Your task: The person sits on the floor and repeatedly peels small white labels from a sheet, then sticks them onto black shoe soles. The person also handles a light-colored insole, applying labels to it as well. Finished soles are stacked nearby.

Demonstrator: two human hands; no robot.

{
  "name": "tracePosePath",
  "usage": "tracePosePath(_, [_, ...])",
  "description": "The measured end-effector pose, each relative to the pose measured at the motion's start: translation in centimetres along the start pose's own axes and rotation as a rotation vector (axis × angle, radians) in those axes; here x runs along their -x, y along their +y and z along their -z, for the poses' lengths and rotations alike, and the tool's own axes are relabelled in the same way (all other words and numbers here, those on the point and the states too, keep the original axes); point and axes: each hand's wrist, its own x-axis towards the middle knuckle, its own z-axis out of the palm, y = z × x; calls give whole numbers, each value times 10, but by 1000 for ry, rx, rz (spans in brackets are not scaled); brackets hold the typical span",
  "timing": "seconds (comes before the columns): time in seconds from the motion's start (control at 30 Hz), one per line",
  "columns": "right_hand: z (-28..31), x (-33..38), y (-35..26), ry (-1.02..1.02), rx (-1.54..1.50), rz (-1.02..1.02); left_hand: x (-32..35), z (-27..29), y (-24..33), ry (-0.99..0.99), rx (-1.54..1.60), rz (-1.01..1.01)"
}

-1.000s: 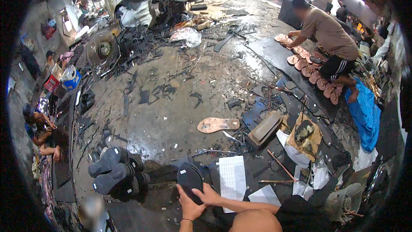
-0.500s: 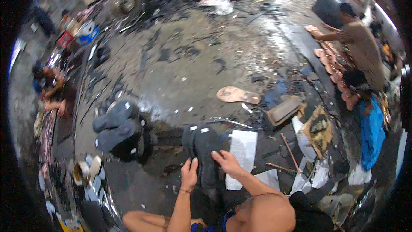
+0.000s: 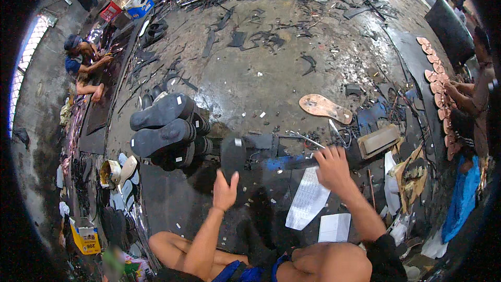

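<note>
A dark shoe sole (image 3: pixel 233 151) with a small white label near its far end stands up in front of me. My left hand (image 3: pixel 225 192) grips its near end, with thumb and forefinger showing. Farther right, my right hand (image 3: pixel 333 168) reaches over the ground, its fingers bent over the end of a thin metal rod (image 3: pixel 303 139); the fingertips are partly hidden. To the left of the held sole lies a pile of black shoe soles (image 3: pixel 163 138), several with white labels. A tan sole (image 3: pixel 325 108) lies flat beyond my right hand.
Paper sheets (image 3: pixel 309 198) lie below my right hand. At the right are a worn rectangular block (image 3: pixel 379 141) and a blue cloth (image 3: pixel 462 198). One person (image 3: pixel 83 57) sits at the left; another (image 3: pixel 477 94) handles pinkish sandals (image 3: pixel 437 81) at the right. Black scraps litter the floor.
My right hand has left the dark soles and moved right to the metal rod. My left hand keeps hold at the sole's near end. The view has shifted.
</note>
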Motion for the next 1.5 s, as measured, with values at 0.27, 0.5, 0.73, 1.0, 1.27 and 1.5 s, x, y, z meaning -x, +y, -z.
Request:
tracePosePath(0.27, [-56, -240, 1, -193, 406, 407, -229, -68, 65, -63, 251, 104])
tracePosePath(0.5, [-161, -224, 9, 54, -364, -485, -252, -129, -4, 33, -170, 57])
tracePosePath(0.73, [-163, -223, 51, 151, -248, -491, -182, -92, 86, 22, 79, -45])
tracePosePath(1.0, [92, -179, -164, 176, -755, 283, 76, 98, -48, 400, 146, -74])
tracePosePath(1.27, [22, -186, -480, -984, -652, 849, 210, 354, -287, 1261, -314, 302])
tracePosePath(1.5, [-231, -198, -752, -1112, -944, 406, 192, 525, -481, 677, -237, 944])
